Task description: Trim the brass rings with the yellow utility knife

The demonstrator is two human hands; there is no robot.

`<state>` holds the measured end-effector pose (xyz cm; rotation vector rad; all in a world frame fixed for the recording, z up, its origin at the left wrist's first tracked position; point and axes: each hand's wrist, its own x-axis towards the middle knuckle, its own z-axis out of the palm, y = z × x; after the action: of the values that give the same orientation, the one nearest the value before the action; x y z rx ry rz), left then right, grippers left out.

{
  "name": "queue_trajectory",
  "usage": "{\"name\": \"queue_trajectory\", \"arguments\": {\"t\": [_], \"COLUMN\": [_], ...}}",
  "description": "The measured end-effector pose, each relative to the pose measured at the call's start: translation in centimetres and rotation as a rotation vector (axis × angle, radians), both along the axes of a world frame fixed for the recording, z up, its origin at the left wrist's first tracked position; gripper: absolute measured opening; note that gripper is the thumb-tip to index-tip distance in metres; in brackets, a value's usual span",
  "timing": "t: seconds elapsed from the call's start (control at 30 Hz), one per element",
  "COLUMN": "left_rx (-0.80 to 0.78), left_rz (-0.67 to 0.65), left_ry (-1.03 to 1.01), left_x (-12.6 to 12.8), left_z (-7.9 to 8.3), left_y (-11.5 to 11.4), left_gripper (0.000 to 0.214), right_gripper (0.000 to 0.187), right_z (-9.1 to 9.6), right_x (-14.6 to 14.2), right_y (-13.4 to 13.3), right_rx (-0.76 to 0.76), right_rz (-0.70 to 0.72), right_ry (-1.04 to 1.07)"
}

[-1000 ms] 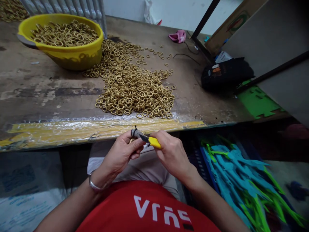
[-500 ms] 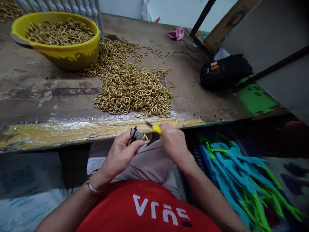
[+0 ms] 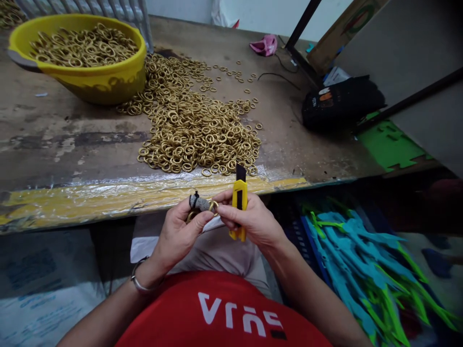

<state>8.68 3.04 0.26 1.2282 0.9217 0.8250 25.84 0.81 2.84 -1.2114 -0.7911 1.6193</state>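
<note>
White letters run across the red shirt [image 3: 224, 313] at the bottom; they look upside down and I cannot read them for sure. The black pouch [image 3: 342, 101] at the back right of the tabletop has a small orange and white label, too small to read.

The left hand [image 3: 179, 231] is curled shut. Its thumb and fingers pinch a small shiny gold metal ring [image 3: 213, 206], and a grey wrap tied with black thread [image 3: 197, 201] covers one fingertip. The right hand [image 3: 253, 219] is closed around a yellow plastic cutter knife with a black tip [image 3: 239, 195]. The knife stands up straight, black tip on top. Two fingertips of that hand also touch the ring. Both hands meet just in front of the tabletop's yellow taped edge [image 3: 108, 197], above the lap.

On the worn brown wooden tabletop [image 3: 54, 140] lies a big heap of gold metal rings [image 3: 195, 130]. Beside it sits a yellow plastic bowl [image 3: 101, 79] full of the same rings.
</note>
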Motion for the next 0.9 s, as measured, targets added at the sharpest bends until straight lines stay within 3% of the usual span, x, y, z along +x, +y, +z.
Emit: {"name": "queue_trajectory", "arguments": {"t": [0.1, 0.27, 0.53, 0.9], "left_rx": [-0.028, -0.126, -0.118, -0.368], "left_rz": [0.049, 0.073, 0.081, -0.074], "left_ry": [-0.053, -0.141, -0.076, -0.213], "left_x": [0.3, 1.0, 0.6, 0.5], "left_z": [-0.1, -0.3, -0.5, 0.2], "left_y": [-0.1, -0.3, -0.4, 0.0], "left_gripper": [0.014, 0.021, 0.014, 0.017], "right_gripper": [0.03, 0.021, 0.014, 0.027], "right_z": [0.7, 1.6, 0.8, 0.4], "right_x": [-0.3, -0.8, -0.7, -0.3], "right_y": [-0.1, -0.3, -0.3, -0.2], "right_rx": [0.031, 0.132, 0.237, -0.025], "right_rz": [-0.069, -0.103, -0.127, -0.163], "right_ry": [-0.036, -0.266, -0.393, 0.133]}}
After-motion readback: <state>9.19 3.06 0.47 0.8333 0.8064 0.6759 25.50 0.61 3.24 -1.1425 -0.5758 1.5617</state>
